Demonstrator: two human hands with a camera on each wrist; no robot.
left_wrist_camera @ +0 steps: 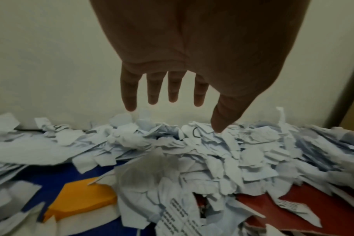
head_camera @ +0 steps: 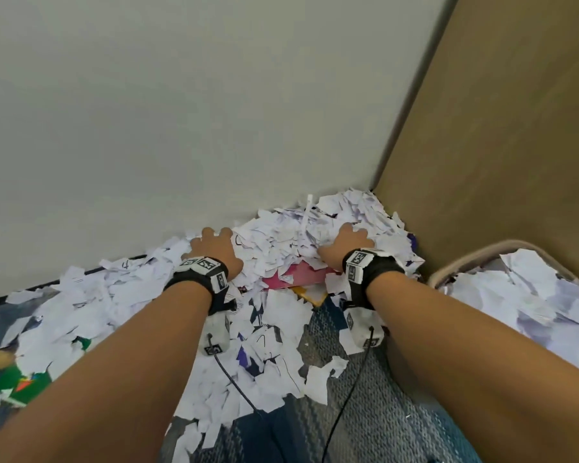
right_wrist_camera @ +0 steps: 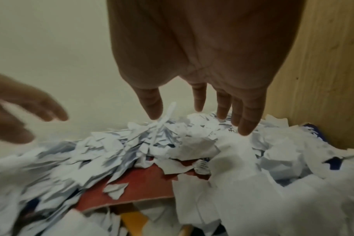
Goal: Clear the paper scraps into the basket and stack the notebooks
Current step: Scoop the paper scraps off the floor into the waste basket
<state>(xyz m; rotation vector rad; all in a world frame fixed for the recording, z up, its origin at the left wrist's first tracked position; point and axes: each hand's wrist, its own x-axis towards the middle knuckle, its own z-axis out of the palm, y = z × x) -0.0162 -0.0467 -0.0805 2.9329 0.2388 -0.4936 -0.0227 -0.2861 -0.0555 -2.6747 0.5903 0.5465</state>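
Grip: our left hand [head_camera: 214, 252] and right hand [head_camera: 348, 243] spread, empty, flanking the paper scraps [head_camera: 281, 238] heap; basket [head_camera: 475, 259] beside the heap, nearer our right hand.

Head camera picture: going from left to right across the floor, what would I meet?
Green book → left hand → pink notebook → right hand → basket, already holding paper scraps.
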